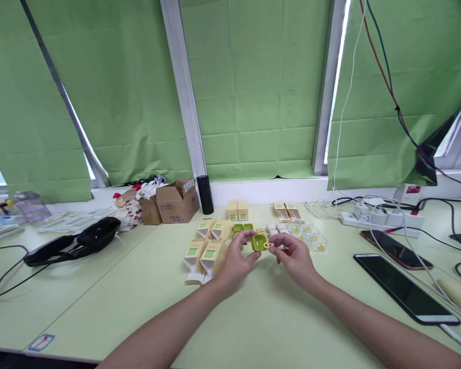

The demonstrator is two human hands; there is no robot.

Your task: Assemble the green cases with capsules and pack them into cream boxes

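My left hand (236,256) is closed on a small olive-green square case (258,242), hollow side toward me. At the case's right edge my right hand (292,254) pinches a small pale-yellow ring-shaped piece (268,245); whether it is joined to the case I cannot tell. Behind my left hand lie more green cases (243,227), partly hidden. Small white-pink pieces (272,229) sit behind my right hand, beside clear plastic cups (318,243) with yellow centres. Open cream cardboard boxes (211,256) with green squares stand left of my left hand.
Closed cream boxes (237,210) and opened ones (288,212) stand farther back. A brown carton (177,201) and black cylinder (205,195) are by the wall. Phones (405,287), a power strip (380,221) and cables lie right; a black pouch (98,233) lies left.
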